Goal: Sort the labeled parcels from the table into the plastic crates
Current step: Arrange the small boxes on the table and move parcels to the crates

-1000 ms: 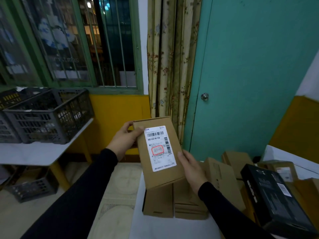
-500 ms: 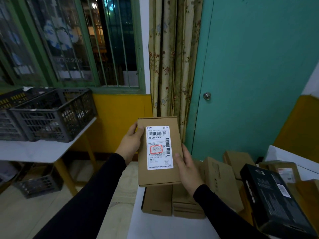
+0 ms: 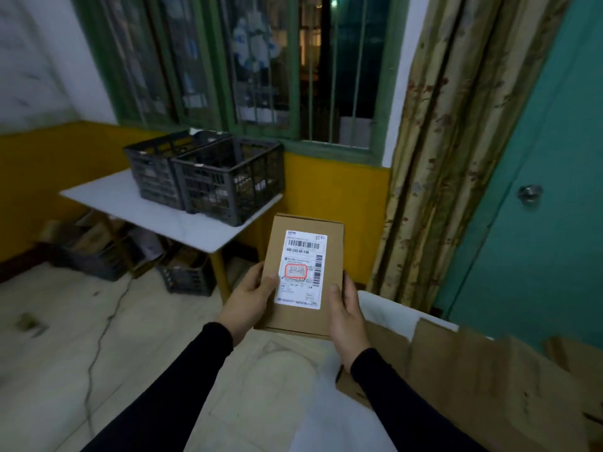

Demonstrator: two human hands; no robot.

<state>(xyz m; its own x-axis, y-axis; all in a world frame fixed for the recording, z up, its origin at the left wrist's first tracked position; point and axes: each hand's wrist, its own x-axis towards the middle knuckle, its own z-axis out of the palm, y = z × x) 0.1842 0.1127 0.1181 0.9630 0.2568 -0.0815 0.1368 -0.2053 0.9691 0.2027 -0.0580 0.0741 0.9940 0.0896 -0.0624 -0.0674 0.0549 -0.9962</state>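
Both hands, left hand (image 3: 249,300) and right hand (image 3: 346,313), grip the labeled parcel (image 3: 301,278); next, carry it beyond the fingertips to the crates (image 3: 228,181).

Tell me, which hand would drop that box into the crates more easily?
Probably the left hand: it holds the parcel on the side facing the crates, which stand ahead to the left. The right hand is farther.
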